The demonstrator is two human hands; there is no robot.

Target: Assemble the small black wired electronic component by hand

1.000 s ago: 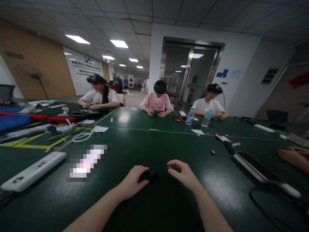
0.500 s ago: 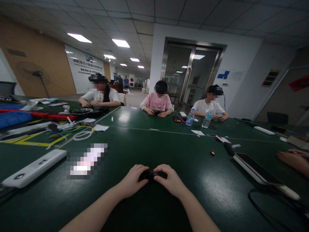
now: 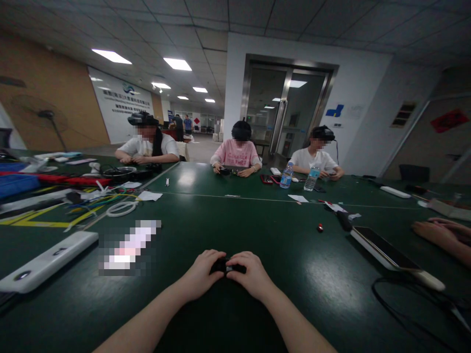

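My left hand (image 3: 201, 273) and my right hand (image 3: 252, 275) meet low in the middle of the view, over the green table (image 3: 228, 220). Between their fingertips is a small black object (image 3: 219, 265) with a pale, shiny bit near the right thumb; its kind cannot be made out. My left thumb and fingers are closed on its left end. The right thumb and fingers pinch its other side, and dark material also shows under the right palm. Most of the object is hidden by the fingers.
A lit phone-like slab (image 3: 130, 247) and a white power strip (image 3: 51, 262) lie to the left. At right are a small red item (image 3: 320, 227), a dark-screened device (image 3: 386, 247) and a black cable (image 3: 397, 318). Bottles (image 3: 287, 175) stand farther back, before seated people; another person's hands (image 3: 437, 234) rest at far right.
My right hand has moved slightly left, closer to the left hand, covering more of the black object. The whole view has shifted a little. The person opposite has raised a dark object.
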